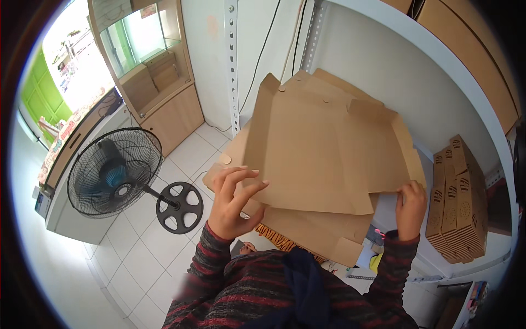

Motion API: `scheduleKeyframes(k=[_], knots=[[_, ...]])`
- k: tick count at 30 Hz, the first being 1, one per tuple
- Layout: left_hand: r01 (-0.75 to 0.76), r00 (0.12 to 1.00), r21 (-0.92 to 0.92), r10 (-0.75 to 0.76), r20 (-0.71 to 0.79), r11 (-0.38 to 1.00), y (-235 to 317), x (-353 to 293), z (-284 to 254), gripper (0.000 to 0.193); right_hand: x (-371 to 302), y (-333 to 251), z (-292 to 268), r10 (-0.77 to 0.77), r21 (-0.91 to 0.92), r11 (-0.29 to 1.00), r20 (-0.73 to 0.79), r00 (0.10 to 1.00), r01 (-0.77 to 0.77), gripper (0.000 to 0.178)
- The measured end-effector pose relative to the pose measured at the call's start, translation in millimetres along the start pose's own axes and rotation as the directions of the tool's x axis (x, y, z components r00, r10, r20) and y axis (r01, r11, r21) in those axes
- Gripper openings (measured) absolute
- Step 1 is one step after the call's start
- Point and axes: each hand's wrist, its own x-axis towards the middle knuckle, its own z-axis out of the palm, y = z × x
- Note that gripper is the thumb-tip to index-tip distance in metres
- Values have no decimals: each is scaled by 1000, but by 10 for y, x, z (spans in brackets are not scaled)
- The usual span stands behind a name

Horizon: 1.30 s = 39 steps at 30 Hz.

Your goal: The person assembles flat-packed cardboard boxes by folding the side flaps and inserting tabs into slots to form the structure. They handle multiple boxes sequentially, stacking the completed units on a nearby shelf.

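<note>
A flat brown cardboard box blank (307,159) with partly raised side flaps lies in front of me on top of more cardboard sheets (312,230). My right hand (411,208) pinches the near right corner of the upper blank between thumb and fingers. Over the blank's near left edge is my left hand (234,200), its fingers curved and apart with nothing between them. Round tabs or holes show along the far edge and at the left corner. The lower sheets are mostly hidden under the upper blank.
A black standing fan (118,181) is on the tiled floor to the left, before a wooden glass cabinet (170,115). Stacked folded boxes (455,203) stand at right on the metal shelf. A perforated shelf post (233,66) rises at the back; large cartons (466,60) sit above.
</note>
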Motion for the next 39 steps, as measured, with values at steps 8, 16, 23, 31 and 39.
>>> scheduleKeyframes(k=[8, 16, 23, 31, 39], knots=[[-10, 962, -217, 68, 263, 976, -372, 53, -92, 43, -180, -801, -155, -33, 359, 932, -63, 997, 54, 30], [148, 962, -242, -82, 262, 959, -426, 60, 53, 22, -275, -1836, 16, -500, 493, 753, -2, 866, 436, 24], [214, 959, -381, -119, 257, 899, -556, 20, 108, 18, -212, -1893, 132, -466, 501, 775, 44, 884, 384, 16], [100, 978, -397, -16, 209, 912, -383, 202, 128, 13, -249, -1949, 340, -421, 360, 779, -307, 853, 514, 12], [-143, 951, -448, 249, 186, 883, -282, 376, 161, 16, -289, -1939, 391, -421, 316, 746, -457, 783, 586, 8]])
